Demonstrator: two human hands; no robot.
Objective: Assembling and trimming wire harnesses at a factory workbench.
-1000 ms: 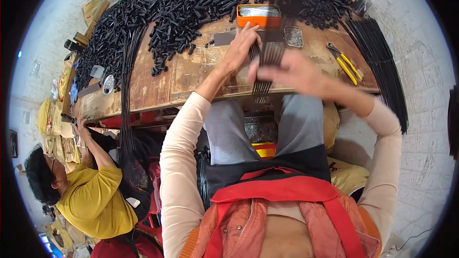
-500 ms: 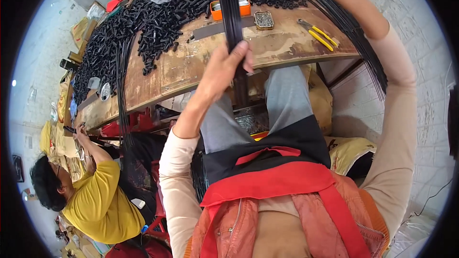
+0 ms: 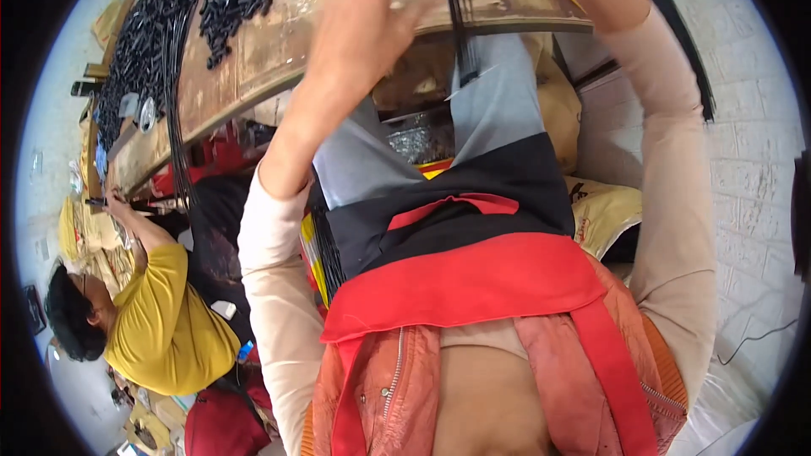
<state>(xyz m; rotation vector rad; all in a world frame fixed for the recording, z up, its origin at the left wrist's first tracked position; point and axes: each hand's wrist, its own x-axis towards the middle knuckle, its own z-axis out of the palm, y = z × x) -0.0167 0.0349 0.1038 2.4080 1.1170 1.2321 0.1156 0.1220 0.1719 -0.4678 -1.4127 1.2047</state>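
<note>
My left hand (image 3: 359, 25) is raised over the front of the table, left of a bundle of thin black rods (image 3: 457, 13). It is smeared by motion, but the thumb stands apart from the fingers and nothing shows in it. The rods reach down past the table edge in front of my knees; their upper part is cut off by the top of the picture. My right forearm reaches up at the top right, and the hand itself lies outside the picture.
Small black tubular parts (image 3: 169, 29) are heaped on the wooden table (image 3: 253, 59). More black rods (image 3: 173, 76) hang over its edge at left. A co-worker in a yellow shirt (image 3: 173, 329) sits there. At far right, long black rods (image 3: 688, 42) run beside a white brick wall (image 3: 743, 169).
My left hand has let go of the black rods and moved up and left, opening. The whole view has shifted, so the table sits higher and less of it shows.
</note>
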